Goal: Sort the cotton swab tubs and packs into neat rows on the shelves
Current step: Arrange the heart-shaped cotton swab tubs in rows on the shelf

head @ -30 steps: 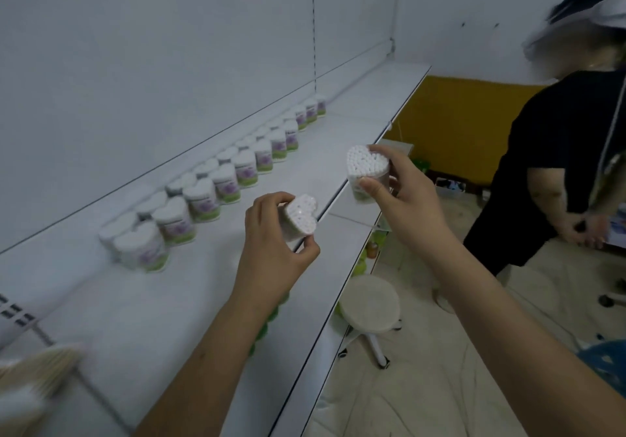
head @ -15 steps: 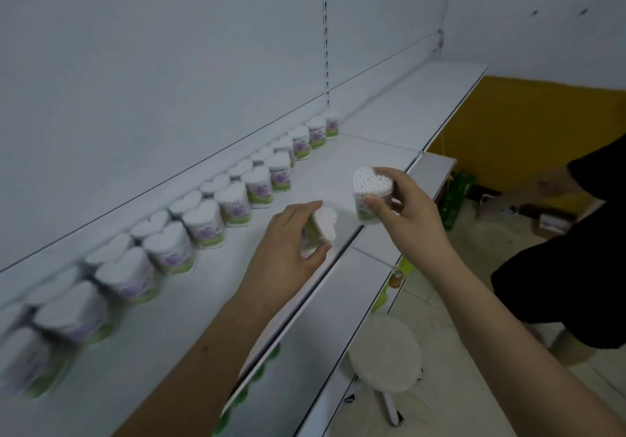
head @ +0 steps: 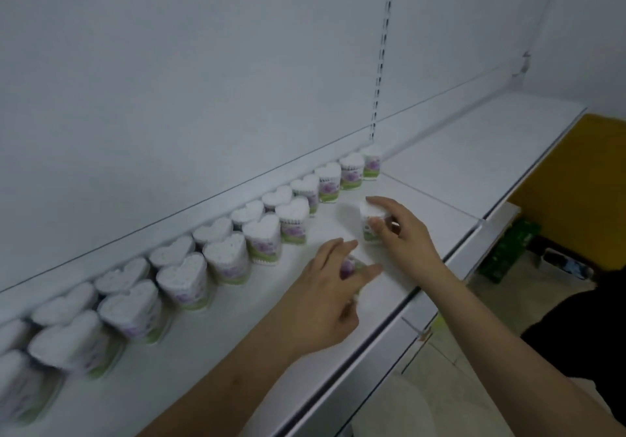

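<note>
Two rows of heart-shaped tubs (head: 223, 260) run along the back of the white shelf (head: 237, 352), left of and beyond both hands, and carry on past the fingertips to the slotted upright (head: 381, 64). Back row sits against the wall, front row just ahead of it and stops short, so the far end is a single row. Near-left tubs are blurred.

Left hand (head: 325, 297) is low over the shelf, fingers curled round a tub (head: 349, 264); only a purple patch of label shows between the fingers. Can't tell if that tub touches the shelf.

Right hand (head: 403, 233), just beyond and right of the left, grips a second tub (head: 371, 223) upright, thumb on the side, fingers over the top. It looks set on the shelf, apart from the rows.

Right of both hands: yellow wall (head: 576, 172), green crate (head: 511, 250), a person in black (head: 582, 328).
</note>
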{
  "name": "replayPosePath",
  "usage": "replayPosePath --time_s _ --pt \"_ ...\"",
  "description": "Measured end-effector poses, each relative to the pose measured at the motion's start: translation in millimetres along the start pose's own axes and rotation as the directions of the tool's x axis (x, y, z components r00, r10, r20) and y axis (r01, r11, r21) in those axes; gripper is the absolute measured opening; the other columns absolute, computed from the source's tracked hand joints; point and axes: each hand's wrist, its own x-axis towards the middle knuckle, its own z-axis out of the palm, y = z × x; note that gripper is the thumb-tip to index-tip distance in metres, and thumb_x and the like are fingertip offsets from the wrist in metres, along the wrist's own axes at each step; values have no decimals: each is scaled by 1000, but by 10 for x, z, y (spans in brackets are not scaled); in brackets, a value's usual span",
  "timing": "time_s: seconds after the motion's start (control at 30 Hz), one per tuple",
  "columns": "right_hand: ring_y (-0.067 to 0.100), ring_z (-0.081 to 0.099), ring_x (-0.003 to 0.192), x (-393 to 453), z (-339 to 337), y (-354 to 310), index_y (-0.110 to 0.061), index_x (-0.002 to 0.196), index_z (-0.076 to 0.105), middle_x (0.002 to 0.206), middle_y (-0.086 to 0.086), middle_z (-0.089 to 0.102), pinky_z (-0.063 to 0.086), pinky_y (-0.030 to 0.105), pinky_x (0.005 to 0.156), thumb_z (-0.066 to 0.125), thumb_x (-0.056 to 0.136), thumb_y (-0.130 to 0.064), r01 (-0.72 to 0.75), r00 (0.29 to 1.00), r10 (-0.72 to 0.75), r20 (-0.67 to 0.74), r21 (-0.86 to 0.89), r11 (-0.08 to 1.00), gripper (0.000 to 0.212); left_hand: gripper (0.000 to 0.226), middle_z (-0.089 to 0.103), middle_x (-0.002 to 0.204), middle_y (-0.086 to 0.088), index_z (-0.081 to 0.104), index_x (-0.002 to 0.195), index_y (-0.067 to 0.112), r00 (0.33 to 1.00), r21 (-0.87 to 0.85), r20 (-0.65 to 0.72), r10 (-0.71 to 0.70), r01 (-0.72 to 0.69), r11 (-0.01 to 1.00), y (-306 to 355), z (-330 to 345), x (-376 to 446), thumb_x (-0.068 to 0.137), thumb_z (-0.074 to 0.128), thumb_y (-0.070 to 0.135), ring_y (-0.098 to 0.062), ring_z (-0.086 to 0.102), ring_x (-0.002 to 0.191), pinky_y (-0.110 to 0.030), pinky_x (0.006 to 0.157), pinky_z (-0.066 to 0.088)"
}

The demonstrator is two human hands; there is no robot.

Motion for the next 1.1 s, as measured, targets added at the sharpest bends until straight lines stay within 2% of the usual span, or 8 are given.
replayPosePath --time_s 0.23,0.33,0.43,0.53,0.7,0.8,0.93,1.1 --pt "-3 51 91 631 19 250 -36 118 53 122 -8 51 40 7 74 71 88 -39 145 971 -156 182 70 987 36 33 30 151 5 67 121 33 946 -245 -173 -275 229 942 107 77 283 94 58 50 -9 30 138 -8 107 26" --pt "10 51 108 856 -27 434 -35 117 57 121 0 53 37 9 86 76 85 -35 237 953 -240 187 38 971 37 69 27 149 13 39 148 33 848 -285 -180 -499 440 852 151 136 355 88 64 55 0 32 133 -15 111 30" --pt "12 53 109 949 -96 586 -32 123 59 121 -2 54 38 9 88 77 83 -33 269 933 -277 230 68 961 43 98 36 147 7 25 156 18 738 -129 -231 -633 622 772 238 157 398 80 52 74 -8 28 136 -15 111 15" --pt "5 50 116 970 -108 682 -28 132 56 130 -7 54 37 9 94 77 84 -31 291 919 -311 241 113 950 53 88 40 148 3 32 153 14 714 -64 -278 -643 654 754 347 186 462 86 60 63 -12 27 137 -21 116 17" --pt "3 44 116 996 -44 739 -25 138 54 132 -3 50 27 -3 88 73 89 -25 304 919 -325 225 122 945 52 87 37 145 -1 31 154 12 730 19 -394 -559 614 789 270 264 705 82 79 25 -16 28 137 -11 109 17" --pt "12 37 114 967 -57 746 -27 137 57 129 1 44 27 7 89 74 87 -26 379 912 -375 165 12 925 52 85 40 144 -8 37 150 7 731 59 -412 -544 617 785 154 320 884 78 81 14 -22 32 137 -18 109 29" --pt "11 35 110 925 -74 740 -24 135 60 128 4 44 29 17 93 72 88 -28 461 881 -456 123 -9 887 49 52 49 138 -8 58 136 14 727 28 -489 -482 565 825 74 398 935 86 75 15 -19 47 127 -27 92 49" --pt "19 45 114 903 -36 724 -22 134 60 135 4 47 35 22 92 70 90 -26 517 851 -508 134 -50 854 46 34 62 124 -7 70 121 16 703 111 -580 -412 569 815 18 374 958 87 71 7 -23 61 112 -29 76 54"
